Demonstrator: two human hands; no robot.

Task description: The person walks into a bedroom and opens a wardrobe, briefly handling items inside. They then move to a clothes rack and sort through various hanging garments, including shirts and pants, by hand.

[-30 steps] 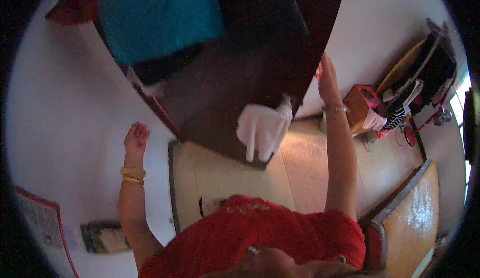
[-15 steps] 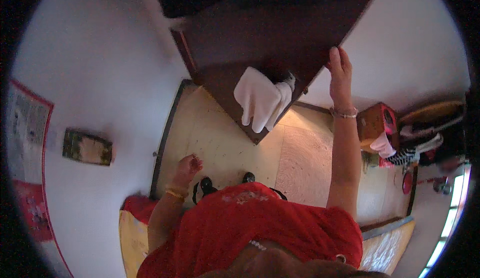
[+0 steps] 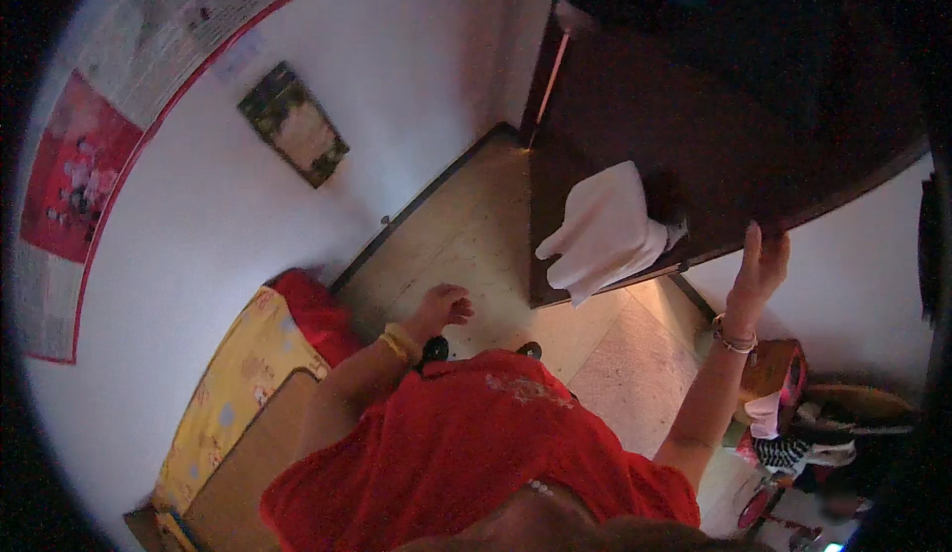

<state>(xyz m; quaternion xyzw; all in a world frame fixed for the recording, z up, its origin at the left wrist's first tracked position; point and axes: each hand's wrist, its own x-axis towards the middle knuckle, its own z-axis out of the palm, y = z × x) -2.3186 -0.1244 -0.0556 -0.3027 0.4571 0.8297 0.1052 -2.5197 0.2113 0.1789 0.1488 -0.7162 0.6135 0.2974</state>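
A dark brown door [image 3: 694, 86] fills the upper right, with a white cloth [image 3: 605, 230] hanging from its side. At the door's right-hand edge is my right hand [image 3: 762, 269], its fingers against that edge and partly hidden by it. A bracelet circles the right wrist. My left hand [image 3: 443, 309] hangs above the floor, away from the door and the cloth. Its fingers are loosely bent, slightly apart, and I see nothing in them. Yellow bands sit on that wrist.
Pale tiled floor [image 3: 466, 220] lies below. On the left wall hang a small picture [image 3: 294, 123] and a red-edged poster [image 3: 74, 170]. A yellow patterned cloth [image 3: 233, 383] covers furniture at lower left. Right of me stand a brown box [image 3: 769, 368] and piled clothes [image 3: 793, 453].
The view has turned, so the door and cloth appear farther right and the left wall shows more. My right hand stays at the door's edge; my left hand still hangs free.
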